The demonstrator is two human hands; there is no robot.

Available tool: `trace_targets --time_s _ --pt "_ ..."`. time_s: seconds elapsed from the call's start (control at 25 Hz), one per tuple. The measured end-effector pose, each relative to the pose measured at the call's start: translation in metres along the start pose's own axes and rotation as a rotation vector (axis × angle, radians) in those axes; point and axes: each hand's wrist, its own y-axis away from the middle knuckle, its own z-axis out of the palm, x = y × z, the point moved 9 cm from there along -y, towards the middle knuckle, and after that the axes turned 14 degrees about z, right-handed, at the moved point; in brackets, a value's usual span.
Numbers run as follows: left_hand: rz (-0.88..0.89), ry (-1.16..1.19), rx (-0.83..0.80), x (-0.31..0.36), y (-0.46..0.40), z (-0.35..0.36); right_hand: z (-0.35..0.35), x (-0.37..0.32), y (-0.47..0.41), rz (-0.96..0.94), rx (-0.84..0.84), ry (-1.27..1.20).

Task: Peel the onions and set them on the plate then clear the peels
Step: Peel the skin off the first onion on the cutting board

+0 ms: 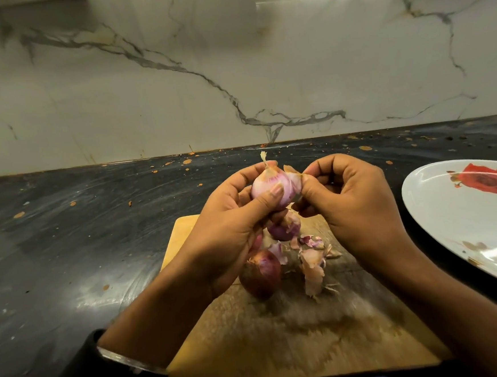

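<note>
My left hand (232,219) grips a pale pink, partly peeled onion (266,187) above the wooden cutting board (283,340). My right hand (352,201) pinches a strip of skin at the onion's right side. Under the hands, a second purple onion (284,230) lies on the board, partly hidden. A third onion (261,272), still in its dark red skin, lies nearer to me. Loose peels (311,262) are scattered on the board to the right of these onions. A white plate (467,230) with a red flower print sits at the right, with no onion on its visible part.
The board lies on a dark, smeared counter (81,231) dotted with orange specks. A marble-patterned wall (232,70) rises right behind the counter. The plate runs out of the frame at the right edge.
</note>
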Motion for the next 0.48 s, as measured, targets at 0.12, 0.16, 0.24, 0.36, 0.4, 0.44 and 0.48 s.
trace_targets --time_s 0.12,0.16,0.24,0.36,0.4,0.44,0.48 --pt "0.015 0.038 0.037 0.003 -0.001 -0.005 -0.007 0.005 -0.004 0.058 0.035 -0.026" --pt "0.019 0.039 0.042 0.004 -0.002 -0.006 -0.01 0.009 -0.007 0.093 0.039 -0.031" --pt "0.015 0.026 0.037 0.003 -0.001 -0.004 -0.011 0.014 -0.011 0.144 0.02 -0.024" --pt "0.009 0.028 0.036 0.0 0.002 -0.001 -0.004 0.012 -0.007 0.117 -0.015 0.022" --pt "0.006 0.034 0.049 0.0 0.002 -0.002 -0.003 0.009 -0.005 0.085 -0.017 0.055" --pt "0.002 0.043 0.066 0.0 0.001 -0.005 -0.002 0.007 -0.004 0.056 -0.017 0.086" --pt "0.001 0.052 0.083 0.0 0.0 -0.007 -0.003 0.006 -0.004 0.038 -0.015 0.111"
